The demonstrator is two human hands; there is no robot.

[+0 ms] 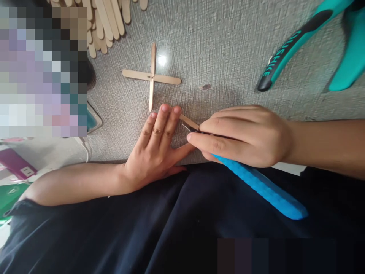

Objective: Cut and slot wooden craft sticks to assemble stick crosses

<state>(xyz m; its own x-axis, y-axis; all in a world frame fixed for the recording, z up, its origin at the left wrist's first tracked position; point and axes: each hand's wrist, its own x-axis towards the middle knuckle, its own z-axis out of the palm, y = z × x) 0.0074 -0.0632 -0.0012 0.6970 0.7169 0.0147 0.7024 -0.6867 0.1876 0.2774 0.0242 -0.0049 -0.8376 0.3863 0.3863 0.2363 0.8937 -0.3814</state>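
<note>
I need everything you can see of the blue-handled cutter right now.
The blue-handled cutter has a long, bright blue handle with a bumpy side and blunt end, plastic or rubber by its look. Its front is dark, ending in a thin blade. The right hand grips it, hiding its middle. It slants, handle end over dark clothing, blade beside a wooden stick; whether they touch is unclear.

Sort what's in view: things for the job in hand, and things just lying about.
Job, it seems:
- blue-handled knife, in the right hand
- wooden stick, at the left hand
- stick cross
- stick pile

Apparently lying about:
- teal-handled tools
- white cable
</note>
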